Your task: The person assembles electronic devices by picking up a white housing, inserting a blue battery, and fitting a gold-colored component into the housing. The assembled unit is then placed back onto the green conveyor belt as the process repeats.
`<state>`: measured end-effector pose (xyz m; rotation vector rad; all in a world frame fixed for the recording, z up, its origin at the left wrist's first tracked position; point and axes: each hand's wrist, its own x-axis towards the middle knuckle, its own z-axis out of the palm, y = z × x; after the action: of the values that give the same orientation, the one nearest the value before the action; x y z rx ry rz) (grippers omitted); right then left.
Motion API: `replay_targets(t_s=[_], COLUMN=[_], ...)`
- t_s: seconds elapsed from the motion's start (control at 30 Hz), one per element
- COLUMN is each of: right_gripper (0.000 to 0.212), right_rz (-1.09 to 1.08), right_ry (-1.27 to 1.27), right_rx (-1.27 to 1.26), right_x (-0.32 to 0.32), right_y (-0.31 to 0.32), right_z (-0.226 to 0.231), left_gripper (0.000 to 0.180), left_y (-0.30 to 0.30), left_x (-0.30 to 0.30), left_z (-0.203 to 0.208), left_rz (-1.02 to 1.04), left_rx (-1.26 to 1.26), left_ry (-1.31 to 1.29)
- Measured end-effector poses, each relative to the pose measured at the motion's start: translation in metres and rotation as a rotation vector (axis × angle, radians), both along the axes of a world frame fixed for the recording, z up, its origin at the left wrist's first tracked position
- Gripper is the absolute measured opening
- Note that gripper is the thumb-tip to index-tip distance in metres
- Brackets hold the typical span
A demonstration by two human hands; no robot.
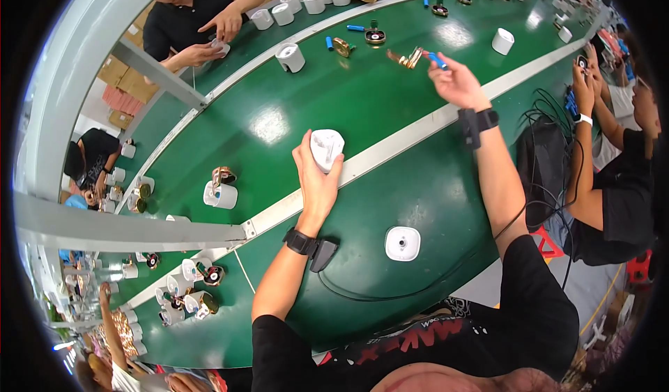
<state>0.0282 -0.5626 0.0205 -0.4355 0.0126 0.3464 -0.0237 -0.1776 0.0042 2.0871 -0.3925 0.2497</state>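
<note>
My left hand point(317, 179) is wrapped round a white plastic housing point(327, 147), its hollow end turned up, above the near rail of the green belt. Farther right and forward, my right hand point(456, 84) pinches a blue cylindrical battery point(437, 61). From the battery, a copper-coloured assembly point(410, 59) hangs out to the left, smeared by motion over the belt. On the green worktop between my forearms lies a white rounded-square part point(403, 243) with a hole at its centre.
Along the belt point(279, 176) stand more housings point(290, 57) and round assemblies point(375, 35) with blue batteries. A pale metal rail point(390, 141) divides belt from worktop. Housings cluster at lower left point(185, 280). Black cables point(550, 134) lie at right; co-workers sit around.
</note>
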Motion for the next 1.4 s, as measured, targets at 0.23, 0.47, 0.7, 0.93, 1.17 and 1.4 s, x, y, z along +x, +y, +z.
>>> replay_targets(t_s=[0.23, 0.47, 0.7, 0.93, 1.17, 1.4], right_gripper=[0.025, 0.018, 0.012, 0.013, 0.013, 0.007], right_rz=[-0.014, -0.184, -0.38, -0.648, -0.775, -0.848], right_ry=[0.101, -0.213, -0.479, -0.979, -1.012, -1.09], right_rx=[0.33, -0.358, -0.973, -1.326, -1.427, -1.575], right_x=[-0.032, -0.051, -0.072, -0.068, -0.077, -0.084], right_y=[0.16, 0.202, 0.221, 0.218, 0.228, 0.232], right_z=[0.039, 0.031, 0.035, 0.03, 0.034, 0.033], left_gripper=[0.069, 0.057, 0.055, 0.058, 0.059, 0.059], left_y=[0.007, 0.002, 0.005, 0.007, 0.008, 0.01], left_x=[0.001, -0.002, -0.006, -0.004, -0.004, -0.005], left_z=[0.0, -0.003, 0.004, -0.005, -0.006, -0.007], left_rz=[0.02, -0.053, -0.066, -0.115, -0.115, -0.046], left_rx=[-0.028, -0.262, -0.246, -0.187, -0.127, -0.158], left_ry=[0.023, 0.022, -0.024, -0.08, -0.196, -0.228])
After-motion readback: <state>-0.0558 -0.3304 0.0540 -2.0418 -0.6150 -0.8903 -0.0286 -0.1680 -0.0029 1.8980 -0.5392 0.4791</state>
